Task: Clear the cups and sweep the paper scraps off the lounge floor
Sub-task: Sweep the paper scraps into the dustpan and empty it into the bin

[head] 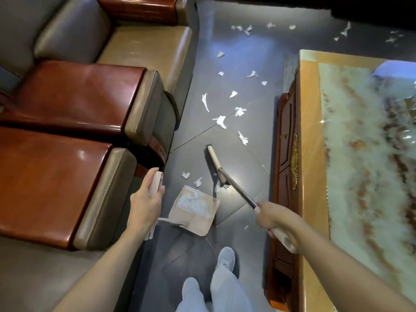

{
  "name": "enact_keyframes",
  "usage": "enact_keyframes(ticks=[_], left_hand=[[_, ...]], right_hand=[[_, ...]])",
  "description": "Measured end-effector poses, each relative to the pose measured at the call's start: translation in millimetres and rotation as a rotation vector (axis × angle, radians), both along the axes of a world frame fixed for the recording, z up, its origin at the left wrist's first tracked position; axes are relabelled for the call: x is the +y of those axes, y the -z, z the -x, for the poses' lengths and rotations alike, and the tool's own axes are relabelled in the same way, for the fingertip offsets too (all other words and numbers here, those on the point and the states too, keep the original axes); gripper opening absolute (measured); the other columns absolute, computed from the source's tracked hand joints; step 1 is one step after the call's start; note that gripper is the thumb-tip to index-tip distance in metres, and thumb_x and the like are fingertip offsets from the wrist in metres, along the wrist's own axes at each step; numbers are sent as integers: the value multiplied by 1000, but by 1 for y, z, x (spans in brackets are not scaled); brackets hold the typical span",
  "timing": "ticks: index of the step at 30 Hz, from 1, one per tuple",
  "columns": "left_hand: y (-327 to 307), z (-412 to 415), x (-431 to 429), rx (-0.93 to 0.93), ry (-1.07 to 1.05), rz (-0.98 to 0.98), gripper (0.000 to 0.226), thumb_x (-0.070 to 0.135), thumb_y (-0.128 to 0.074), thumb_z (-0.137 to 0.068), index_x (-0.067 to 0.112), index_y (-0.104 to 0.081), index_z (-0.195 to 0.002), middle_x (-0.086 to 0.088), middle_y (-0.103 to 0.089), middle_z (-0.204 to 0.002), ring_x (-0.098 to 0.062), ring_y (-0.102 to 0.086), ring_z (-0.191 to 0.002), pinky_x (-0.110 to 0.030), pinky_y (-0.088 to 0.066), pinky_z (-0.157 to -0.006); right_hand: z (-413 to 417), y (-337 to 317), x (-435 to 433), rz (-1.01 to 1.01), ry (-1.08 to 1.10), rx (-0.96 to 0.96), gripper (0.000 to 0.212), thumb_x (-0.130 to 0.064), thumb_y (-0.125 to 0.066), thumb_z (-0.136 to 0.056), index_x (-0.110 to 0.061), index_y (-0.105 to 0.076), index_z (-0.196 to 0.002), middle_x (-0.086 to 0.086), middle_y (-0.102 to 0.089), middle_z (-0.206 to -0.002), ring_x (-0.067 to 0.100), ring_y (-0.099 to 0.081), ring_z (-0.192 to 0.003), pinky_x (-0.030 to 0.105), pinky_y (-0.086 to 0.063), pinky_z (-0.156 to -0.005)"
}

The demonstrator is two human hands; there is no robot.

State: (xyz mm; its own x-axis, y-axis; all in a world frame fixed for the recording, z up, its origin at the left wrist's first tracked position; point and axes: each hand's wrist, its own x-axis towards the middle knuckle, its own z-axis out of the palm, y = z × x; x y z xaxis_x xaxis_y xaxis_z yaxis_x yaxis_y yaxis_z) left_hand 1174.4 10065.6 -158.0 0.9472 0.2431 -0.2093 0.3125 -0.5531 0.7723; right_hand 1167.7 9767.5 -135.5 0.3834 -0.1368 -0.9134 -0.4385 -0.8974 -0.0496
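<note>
Left hand: the left hand (146,199) is seen clenched round the cream upright handle (157,182) of the dustpan, at the near left of the aisle.
Right hand: the right hand (275,220) is seen grasping the cream grip at the near end of the broom shaft (239,190), beside the table edge.
Dustpan: the dustpan (198,218) is set on the floor between the two hands, its open mouth turned to the far side.
Collected scraps: a heap of white paper (191,202) is held inside the pan.
Broom head: the broom head (215,164) is laid on the floor just beyond the pan and to its right, angled from far left to near right.
Loose scraps, near: two small pieces (185,175) are noted just outside the pan's mouth; others lie against the near end of the broom head.
Loose scraps, far: many paper scraps (220,121) are scattered along the aisle beyond the broom, right up to the far end of the floor.
Floor: the floor (236,64) is dark, glossy tile.
Left side: the sofa seats (144,52), in grey-brown leather with red-brown wooden armrests, are ranged along the left.
Right side: a coffee table (310,154) with a wood frame and a marbled top is placed along the right.
Person: a grey shoe (226,257) and pale trouser legs are visible at the near edge.
</note>
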Motion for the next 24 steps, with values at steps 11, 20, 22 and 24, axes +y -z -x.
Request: enact_keyframes(ticks=[11, 20, 22, 24], left_hand=[[-9, -15, -6, 49, -27, 19, 42, 26, -53, -96, 53, -41, -127, -4, -59, -85, -23, -56, -71, -53, -54, -72], [-16, 23, 32, 16, -74, 47, 45, 22, -56, -96, 55, -43, -123, 5, -62, -89, -13, -58, -65, -34, -51, -64], [-16, 28, 43, 22, -76, 49, 47, 21, -56, -96, 61, -42, -116, 9, -62, -89, -15, -59, -67, -40, -53, -67], [-13, 28, 54, 36, -82, 52, 48, 22, -56, -95, 62, -42, -117, 8, -63, -92, -23, -60, -73, -47, -53, -73]], right_hand=[[22, -30, 8, -210, 33, 69, 57, -6, -45, -90, -25, -36, -143, 6, -55, -69, 8, -45, -40, 19, -42, -40], [3, -62, 21, -130, -15, -17, 67, -10, -48, -92, -33, -23, -149, 8, -57, -73, 15, -52, -50, 23, -47, -43], [-14, -58, 34, -134, -5, -30, 61, -7, -47, -91, -29, -30, -146, 9, -56, -74, 15, -51, -52, 23, -45, -43], [-29, -49, 51, -121, -47, -50, 57, -3, -46, -89, -21, -36, -142, 10, -56, -77, 16, -51, -57, 25, -45, -46]])
